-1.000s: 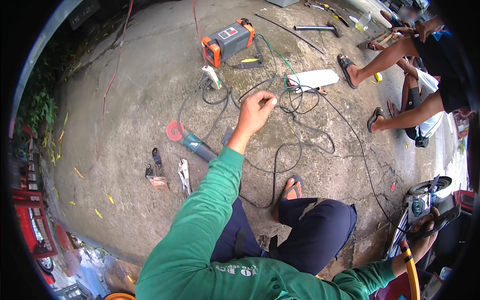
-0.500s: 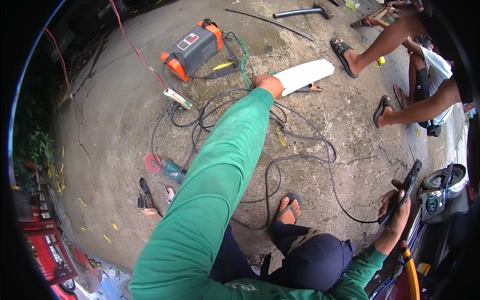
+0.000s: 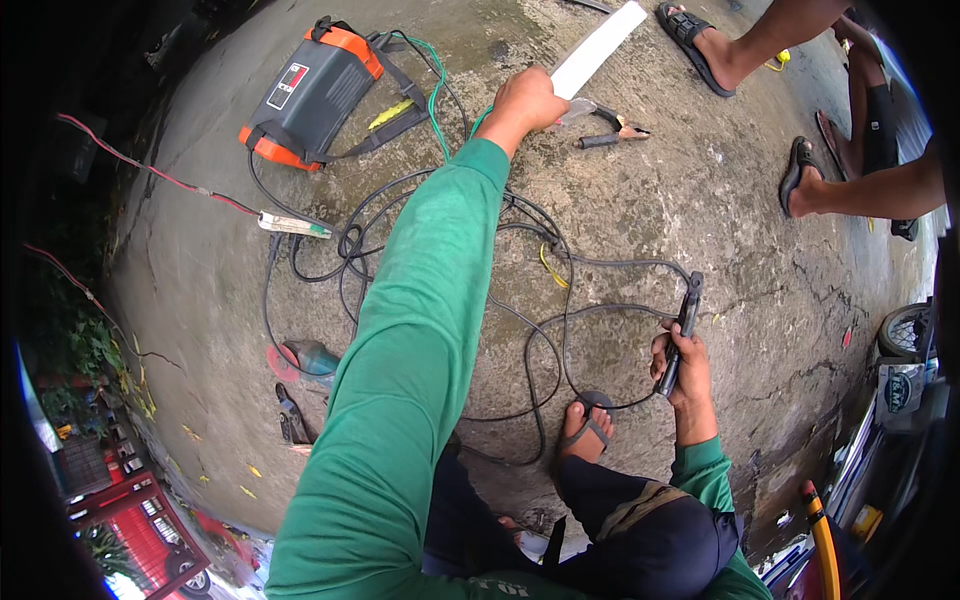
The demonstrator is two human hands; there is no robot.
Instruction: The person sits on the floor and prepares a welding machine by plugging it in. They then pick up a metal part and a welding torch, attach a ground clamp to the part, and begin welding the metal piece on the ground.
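Cracked concrete ground [image 3: 650, 215] | looped cable [image 3: 620, 263] | right hand [image 3: 688, 375]: black electrode holder [image 3: 687, 318]

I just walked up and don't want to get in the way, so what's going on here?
A person crouching on the concrete has their left hand closed on one end of a white, flat object. Their right hand grips a black welding electrode holder. A copper-coloured-jawed clamp lies near the left hand, and the grey-and-orange welding machine stands further left. Black cables loop between the hands and the machine.
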